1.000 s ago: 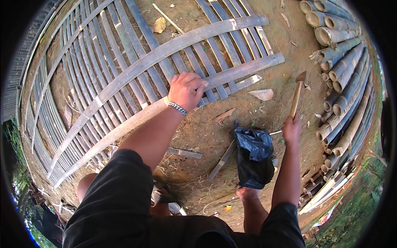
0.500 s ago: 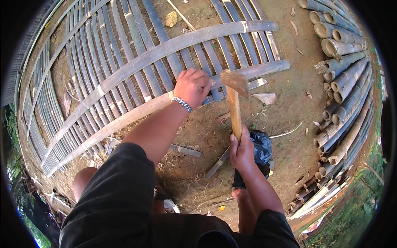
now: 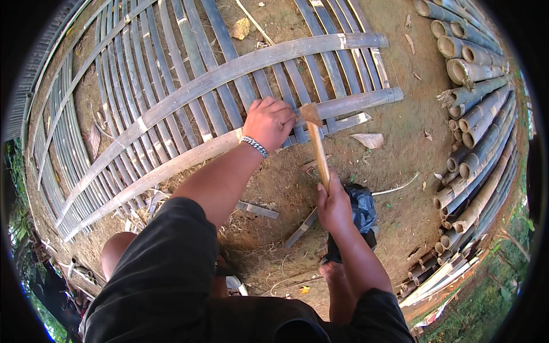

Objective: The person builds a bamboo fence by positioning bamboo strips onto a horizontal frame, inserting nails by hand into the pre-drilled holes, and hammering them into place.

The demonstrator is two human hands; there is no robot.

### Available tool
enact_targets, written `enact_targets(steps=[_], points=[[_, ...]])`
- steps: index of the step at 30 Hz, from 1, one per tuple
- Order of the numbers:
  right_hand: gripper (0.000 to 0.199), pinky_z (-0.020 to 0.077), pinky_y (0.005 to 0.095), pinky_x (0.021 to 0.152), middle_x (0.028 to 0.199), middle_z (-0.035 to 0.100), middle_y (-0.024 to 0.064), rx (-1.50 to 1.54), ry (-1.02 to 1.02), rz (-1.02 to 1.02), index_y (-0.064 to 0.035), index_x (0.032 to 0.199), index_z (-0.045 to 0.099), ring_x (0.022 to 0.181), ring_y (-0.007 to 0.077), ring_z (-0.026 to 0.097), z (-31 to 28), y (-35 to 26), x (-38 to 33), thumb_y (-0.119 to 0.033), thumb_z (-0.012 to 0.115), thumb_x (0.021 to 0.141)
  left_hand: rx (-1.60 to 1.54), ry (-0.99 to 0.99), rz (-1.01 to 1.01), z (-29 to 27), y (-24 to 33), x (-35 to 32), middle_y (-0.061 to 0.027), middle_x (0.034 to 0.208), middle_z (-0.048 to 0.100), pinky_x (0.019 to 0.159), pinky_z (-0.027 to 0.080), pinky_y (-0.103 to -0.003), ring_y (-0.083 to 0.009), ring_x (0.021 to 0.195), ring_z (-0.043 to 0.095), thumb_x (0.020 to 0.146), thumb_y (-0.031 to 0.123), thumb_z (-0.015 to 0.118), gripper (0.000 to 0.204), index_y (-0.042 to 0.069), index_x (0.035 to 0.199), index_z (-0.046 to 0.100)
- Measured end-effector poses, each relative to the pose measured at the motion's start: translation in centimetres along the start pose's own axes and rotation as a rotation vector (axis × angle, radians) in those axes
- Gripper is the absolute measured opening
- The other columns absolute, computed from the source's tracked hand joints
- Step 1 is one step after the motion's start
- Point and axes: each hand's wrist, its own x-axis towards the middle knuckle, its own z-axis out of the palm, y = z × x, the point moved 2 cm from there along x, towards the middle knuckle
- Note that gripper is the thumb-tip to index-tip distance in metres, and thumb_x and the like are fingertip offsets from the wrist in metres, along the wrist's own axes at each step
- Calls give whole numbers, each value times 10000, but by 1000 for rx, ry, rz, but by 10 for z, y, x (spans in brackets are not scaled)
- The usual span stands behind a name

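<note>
Slatted bamboo lattice (image 3: 217, 74): spread ahead | lower crosspiece (image 3: 200, 151): lay along its near side | wooden-handled tool (image 3: 318, 151): head at crosspiece, contact unclear | left hand (image 3: 269, 126): fingers bent over crosspiece, grip unclear | right hand (image 3: 333, 207): fingers wrapped round tool

No readable text, labels, brands, numbers or signs anywhere in view.
</note>
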Motion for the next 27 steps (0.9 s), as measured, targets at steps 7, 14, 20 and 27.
enact_targets(steps=[7, 14, 20, 27], points=[[524, 554, 530, 821, 1149, 657, 326, 64, 82, -32, -59, 1500, 418, 1005, 521, 659, -4, -2, -6, -128, 585, 1008, 15, 8, -11, 0, -1, -2, 42, 988, 725, 862, 457, -381, -188, 980, 620, 834, 180, 749, 57, 125, 843, 760], [502, 544, 501, 874, 1167, 649, 323, 66, 59, 97, -23, 1489, 434, 1060, 511, 650, -11, 5, -7, -136, 575, 1020, -1, 9, -10, 3, -2, -3, 28, 982, 714, 872, 466, -391, -196, 1000, 617, 819, 184, 762, 69, 116, 822, 754], [511, 529, 473, 947, 1270, 621, 316, 142, 116, -71, 32, 1478, 427, 1133, 480, 643, -12, -11, -19, -133, 571, 1016, -47, 18, -35, -4, 2, -2, -28, 1064, 701, 926, 468, -422, -250, 1038, 616, 817, 150, 720, 163, 91, 967, 746], [494, 546, 475, 863, 1147, 650, 315, 153, 114, -130, 29, 1463, 434, 1017, 485, 675, -9, -31, -7, -137, 571, 1018, 190, -3, -89, 3, -6, 3, -85, 1349, 635, 1142, 379, -455, -277, 1314, 523, 865, 89, 578, 440, 66, 1299, 643]])
